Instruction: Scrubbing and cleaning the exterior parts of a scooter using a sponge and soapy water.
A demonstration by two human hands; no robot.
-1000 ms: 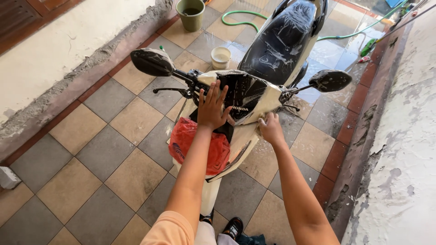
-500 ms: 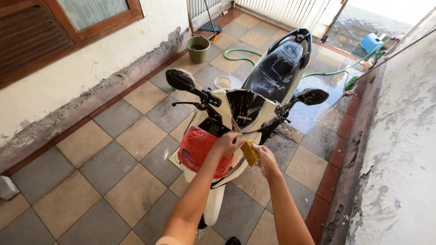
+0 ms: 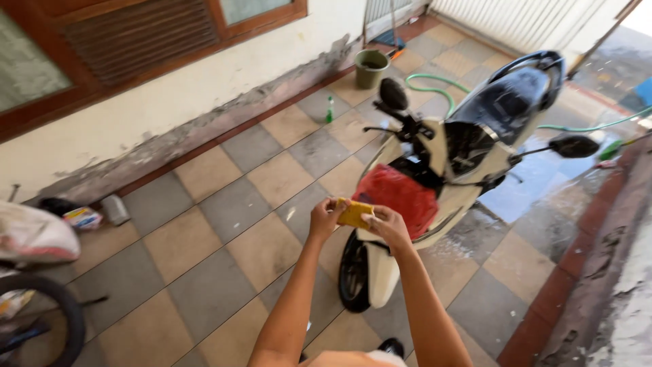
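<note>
Both hands meet in front of the chest. The left hand (image 3: 327, 216) and right hand (image 3: 386, 223) are closed around a yellow rectangular sponge (image 3: 355, 213), which looks like squeezing. The white soapy scooter (image 3: 435, 177) stands just beyond, at 1 o'clock. Open tiled floor (image 3: 224, 224) lies at 9 o'clock; the rough wall (image 3: 625, 299) is close at 3 o'clock.

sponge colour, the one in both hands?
Yellow: the sponge, clearest in the head view.
</note>
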